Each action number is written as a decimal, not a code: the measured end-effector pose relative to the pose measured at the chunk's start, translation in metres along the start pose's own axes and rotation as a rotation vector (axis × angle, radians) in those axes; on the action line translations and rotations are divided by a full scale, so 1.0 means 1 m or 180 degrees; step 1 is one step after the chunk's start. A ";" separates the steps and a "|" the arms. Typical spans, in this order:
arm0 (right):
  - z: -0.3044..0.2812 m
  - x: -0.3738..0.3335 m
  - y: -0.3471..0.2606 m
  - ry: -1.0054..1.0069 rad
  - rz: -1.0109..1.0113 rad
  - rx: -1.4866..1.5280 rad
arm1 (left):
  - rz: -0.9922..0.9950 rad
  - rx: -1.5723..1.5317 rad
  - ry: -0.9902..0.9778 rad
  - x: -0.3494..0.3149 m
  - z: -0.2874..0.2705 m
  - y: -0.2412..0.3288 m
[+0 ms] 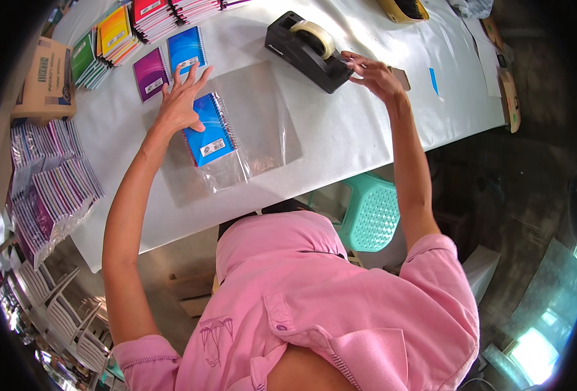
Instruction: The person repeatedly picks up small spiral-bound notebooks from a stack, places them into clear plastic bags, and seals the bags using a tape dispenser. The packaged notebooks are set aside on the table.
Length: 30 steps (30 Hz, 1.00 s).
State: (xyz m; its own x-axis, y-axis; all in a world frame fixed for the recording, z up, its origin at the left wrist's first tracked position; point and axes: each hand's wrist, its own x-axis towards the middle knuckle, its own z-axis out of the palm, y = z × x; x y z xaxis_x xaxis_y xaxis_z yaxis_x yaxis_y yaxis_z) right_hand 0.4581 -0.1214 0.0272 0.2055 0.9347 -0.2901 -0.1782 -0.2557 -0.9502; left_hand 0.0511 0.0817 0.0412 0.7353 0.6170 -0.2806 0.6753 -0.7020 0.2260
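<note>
A blue spiral notebook point(208, 144) lies on a clear plastic sheet or bag point(272, 124), tilted slightly on the table. My left hand point(183, 107) is open over its upper left edge, fingers spread and thumb resting on the cover. A black tape dispenser point(301, 55) with a roll of clear tape point(318, 38) stands farther back, right of the notebook. At its cutting end my right hand point(376, 75) is closed, fingertips pinched where the tape comes off. The tape end itself is hardly visible. Behind my left hand are a purple notebook point(150, 75) and another blue notebook point(186, 47).
Stacks of green, yellow and red notebooks point(116, 36) line the far left. A cardboard box point(47, 75) and plastic-wrapped notebooks point(57, 176) stand at the left edge. A yellow container point(402, 10) is at the back. Below the table is a green plastic stool point(370, 215).
</note>
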 end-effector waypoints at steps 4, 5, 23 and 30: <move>-0.014 -0.024 0.052 0.0294 -0.0219 0.0786 | 0.0154 -0.0301 -0.0014 0.003 0.002 -0.009; -0.014 -0.024 0.055 0.0322 -0.0104 0.0564 | 0.0184 -0.0407 -0.0003 0.003 0.003 -0.011; 0.334 0.039 0.009 -0.0455 -0.0053 -0.3952 | 0.0444 -0.0970 -0.0117 0.017 0.027 -0.031; 0.355 0.040 -0.003 -0.0905 0.0057 -0.5030 | 0.0589 -0.0935 -0.0086 0.019 0.034 -0.041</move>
State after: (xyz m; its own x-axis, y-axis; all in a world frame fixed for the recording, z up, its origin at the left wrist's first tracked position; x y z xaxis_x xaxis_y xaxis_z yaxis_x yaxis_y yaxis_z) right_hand 0.1257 0.0044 0.0587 0.0053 0.8962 -0.4436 0.9836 -0.0847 -0.1593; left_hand 0.0352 0.1104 -0.0054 0.8477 0.4763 -0.2335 0.5212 -0.6664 0.5332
